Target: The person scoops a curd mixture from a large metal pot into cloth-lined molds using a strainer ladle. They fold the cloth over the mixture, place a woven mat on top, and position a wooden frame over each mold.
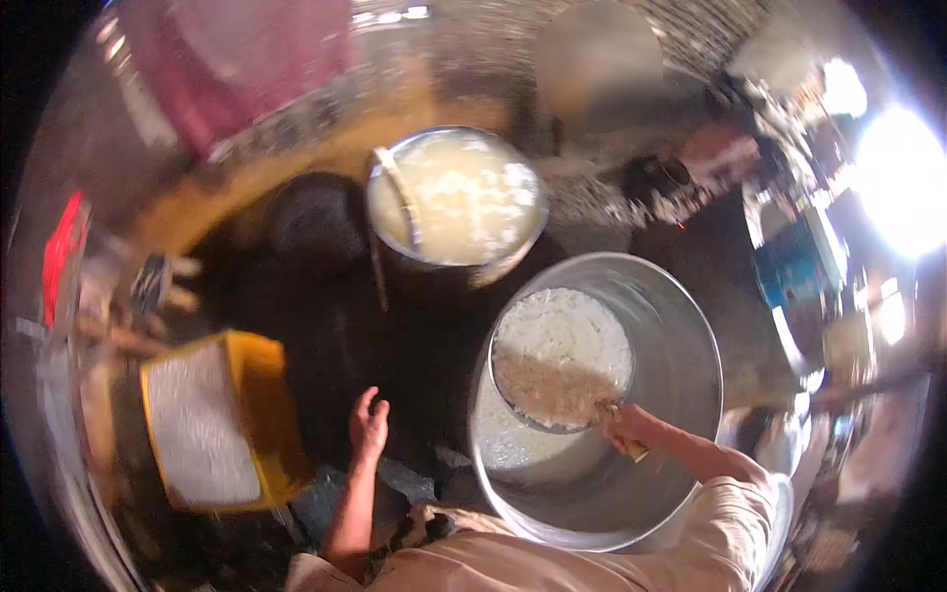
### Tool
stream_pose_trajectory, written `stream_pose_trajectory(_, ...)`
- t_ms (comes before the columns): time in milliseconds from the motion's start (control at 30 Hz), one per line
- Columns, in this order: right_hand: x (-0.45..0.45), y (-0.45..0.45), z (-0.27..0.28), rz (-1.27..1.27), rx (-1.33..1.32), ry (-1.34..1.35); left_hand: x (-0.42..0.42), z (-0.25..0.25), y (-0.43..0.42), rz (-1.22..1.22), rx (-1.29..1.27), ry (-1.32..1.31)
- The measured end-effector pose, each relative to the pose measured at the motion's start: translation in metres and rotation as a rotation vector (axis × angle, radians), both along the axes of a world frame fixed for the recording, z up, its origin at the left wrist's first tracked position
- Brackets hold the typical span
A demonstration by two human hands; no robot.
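Note:
My right hand is closed around the short handle of a large round scoop. White, lumpy food fills the scoop, its near half in shadow. It is held over the mouth of a deep metal pot; whitish liquid shows below it. Whether the scoop has holes, I cannot tell. Nothing is in my left hand, held out over the dark floor left of the pot with its fingers apart. Farther off, a metal basin contains pale yellowish liquid with white lumps, and a long-handled tool leans across its left side.
A yellow container with a whitish face or contents stands at the left. At the right are a blue bucket and a very bright light. Dark red cloth hangs at the upper left. Much of the surroundings is blurred.

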State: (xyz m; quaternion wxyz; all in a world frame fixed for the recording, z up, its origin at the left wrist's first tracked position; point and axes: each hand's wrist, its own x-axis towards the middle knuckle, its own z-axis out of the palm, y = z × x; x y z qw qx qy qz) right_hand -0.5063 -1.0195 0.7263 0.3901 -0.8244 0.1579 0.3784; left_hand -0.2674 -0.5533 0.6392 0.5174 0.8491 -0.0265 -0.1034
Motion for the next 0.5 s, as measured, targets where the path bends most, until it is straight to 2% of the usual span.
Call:
stream_pose_trajectory(67, 0.047, 0.079, 0.068, -0.582, 0.174, 0.283, -0.005, 0.000, 0.083, 0.197, -0.012, 0.066)
stream_pose_trajectory(167, 0.084, 0.150, 0.062, -0.486, 0.194, 0.310, -0.029, 0.001, 0.204, 0.499, 0.062, 0.078)
stream_pose_trajectory(200, 0.106, 0.193, 0.065, -0.477, 0.213, 0.329, -0.035, 0.012, 0.245, 0.565, 0.129, 0.053)
stream_pose_trajectory(267, 0.150, 0.283, 0.074, -0.451, 0.250, 0.363, -0.050, -0.012, 0.327, 0.602, 0.333, -0.025)
stream_pose_trajectory(300, 0.160, 0.313, 0.055, -0.386, 0.391, 0.346, -0.058, -0.025, 0.369, 0.557, 0.504, -0.114)
stream_pose_trajectory(333, 0.167, 0.334, 0.012, -0.524, 0.444, 0.503, -0.065, -0.038, 0.404, 0.575, 0.519, -0.117)
stream_pose_trajectory(400, 0.206, 0.417, 0.001, -0.417, 0.590, 0.454, -0.079, -0.065, 0.457, 0.627, 0.548, -0.111)
stream_pose_trajectory(500, 0.246, 0.530, -0.044, -0.331, 0.728, 0.398, -0.096, -0.093, 0.507, 0.794, 0.710, 0.161)
